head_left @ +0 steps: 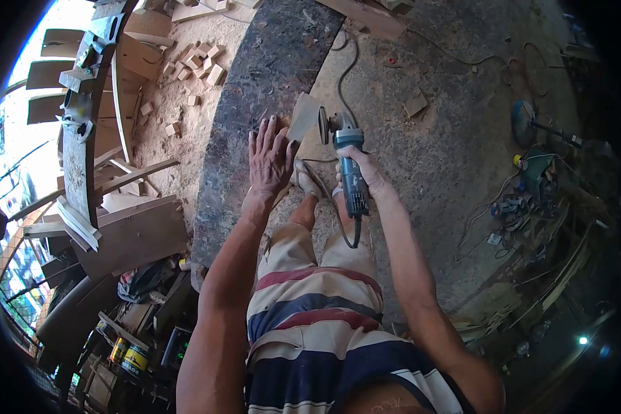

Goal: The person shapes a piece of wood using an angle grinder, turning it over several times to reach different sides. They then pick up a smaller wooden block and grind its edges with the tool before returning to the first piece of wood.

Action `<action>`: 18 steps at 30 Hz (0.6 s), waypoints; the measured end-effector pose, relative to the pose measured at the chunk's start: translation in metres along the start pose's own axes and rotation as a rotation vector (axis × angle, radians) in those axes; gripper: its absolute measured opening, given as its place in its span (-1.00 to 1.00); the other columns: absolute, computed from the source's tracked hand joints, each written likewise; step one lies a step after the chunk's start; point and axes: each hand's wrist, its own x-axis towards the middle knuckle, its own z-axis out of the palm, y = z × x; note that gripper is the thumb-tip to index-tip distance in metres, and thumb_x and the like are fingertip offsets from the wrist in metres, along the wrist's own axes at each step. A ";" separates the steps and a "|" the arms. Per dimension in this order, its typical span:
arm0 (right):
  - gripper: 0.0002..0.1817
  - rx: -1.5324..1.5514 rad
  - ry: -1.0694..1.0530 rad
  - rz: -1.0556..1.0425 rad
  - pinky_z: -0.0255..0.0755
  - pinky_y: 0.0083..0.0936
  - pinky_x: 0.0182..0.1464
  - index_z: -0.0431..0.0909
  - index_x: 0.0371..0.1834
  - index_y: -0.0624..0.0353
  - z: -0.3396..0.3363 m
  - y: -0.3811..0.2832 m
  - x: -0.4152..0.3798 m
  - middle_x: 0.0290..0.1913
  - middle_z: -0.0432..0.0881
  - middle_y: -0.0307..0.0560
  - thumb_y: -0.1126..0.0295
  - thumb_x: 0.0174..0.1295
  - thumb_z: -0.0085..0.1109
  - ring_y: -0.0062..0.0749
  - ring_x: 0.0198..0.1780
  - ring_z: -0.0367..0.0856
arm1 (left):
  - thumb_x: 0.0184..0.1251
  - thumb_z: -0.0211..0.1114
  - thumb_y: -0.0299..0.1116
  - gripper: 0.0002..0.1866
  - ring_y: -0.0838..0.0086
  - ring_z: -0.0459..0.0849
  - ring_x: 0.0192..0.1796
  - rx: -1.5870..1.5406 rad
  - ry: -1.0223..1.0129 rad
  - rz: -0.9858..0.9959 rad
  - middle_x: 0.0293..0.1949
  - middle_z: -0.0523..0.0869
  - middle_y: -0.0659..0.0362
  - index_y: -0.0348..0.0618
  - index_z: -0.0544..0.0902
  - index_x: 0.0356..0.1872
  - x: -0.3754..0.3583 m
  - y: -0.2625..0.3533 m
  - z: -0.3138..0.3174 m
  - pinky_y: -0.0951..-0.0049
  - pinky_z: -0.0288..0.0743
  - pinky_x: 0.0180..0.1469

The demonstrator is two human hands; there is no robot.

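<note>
My right hand (367, 168) is wrapped round the body of a teal angle grinder (352, 181), its disc (323, 125) facing left. Just left of the disc, and seemingly very close to it, is the pale end of a piece of wood (303, 119) at the edge of the dark bench. My left hand (270, 157) lies over this wood with fingers stretched forward, the thumb along its right side, steadying it. The palm hides part of the wood. From the grinder's rear a black cord (355, 234) loops down toward my legs.
Several small wood blocks (199, 62) lie in sawdust beyond the dark bench (245, 90). Boards (131, 231) and a curved beam (83, 165) stand at left. A power cord (348, 76) crosses the floor. A green machine (537, 176) and a disc on a shaft (524, 123) sit at right.
</note>
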 end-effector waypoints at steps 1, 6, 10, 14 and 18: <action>-0.43 -0.028 -0.002 0.013 0.77 -0.42 -0.34 0.73 -0.15 0.19 -0.002 -0.003 -0.004 -0.37 0.79 -0.12 -0.14 0.16 0.61 -0.40 -0.44 0.81 | 0.76 0.22 -0.03 -0.51 -0.07 0.27 0.80 -0.003 0.001 -0.001 0.75 0.39 -0.06 0.01 0.62 0.51 0.000 0.000 0.000 -0.24 0.06 0.80; -0.45 -0.084 0.002 0.040 0.77 -0.40 -0.32 0.75 -0.13 0.20 -0.023 -0.008 -0.017 -0.34 0.79 -0.11 -0.10 0.19 0.62 -0.40 -0.43 0.81 | 0.72 0.27 0.04 -0.45 -0.05 0.27 0.81 0.021 -0.007 0.004 0.75 0.39 -0.07 -0.04 0.60 0.51 -0.001 -0.001 0.001 -0.24 0.05 0.80; -0.46 -0.036 0.094 -0.001 0.73 -0.40 -0.35 0.75 -0.15 0.22 -0.034 0.008 -0.022 -0.34 0.80 -0.10 -0.09 0.21 0.61 -0.37 -0.43 0.81 | 0.53 0.47 0.18 -0.19 -0.03 0.26 0.81 -0.007 0.011 0.009 0.75 0.39 -0.07 -0.08 0.48 0.59 -0.001 -0.001 0.001 -0.25 -0.01 0.82; -0.49 0.028 0.146 -0.013 0.71 -0.42 -0.37 0.75 -0.16 0.25 -0.046 0.025 -0.042 -0.36 0.79 -0.09 -0.05 0.24 0.58 -0.35 -0.47 0.80 | 0.26 0.69 0.15 -0.01 -0.01 0.25 0.81 -0.041 0.036 0.016 0.71 0.42 -0.05 -0.07 0.43 0.60 -0.005 -0.002 0.007 -0.24 -0.04 0.84; -0.51 0.073 0.199 -0.013 0.79 -0.35 -0.35 0.68 -0.03 0.16 -0.057 0.039 -0.068 -0.35 0.78 -0.10 -0.04 0.29 0.55 -0.34 -0.45 0.81 | 0.18 0.76 0.03 -0.01 -0.01 0.28 0.78 -0.011 0.073 -0.041 0.66 0.46 -0.06 -0.08 0.45 0.57 -0.017 -0.001 -0.003 -0.22 0.01 0.82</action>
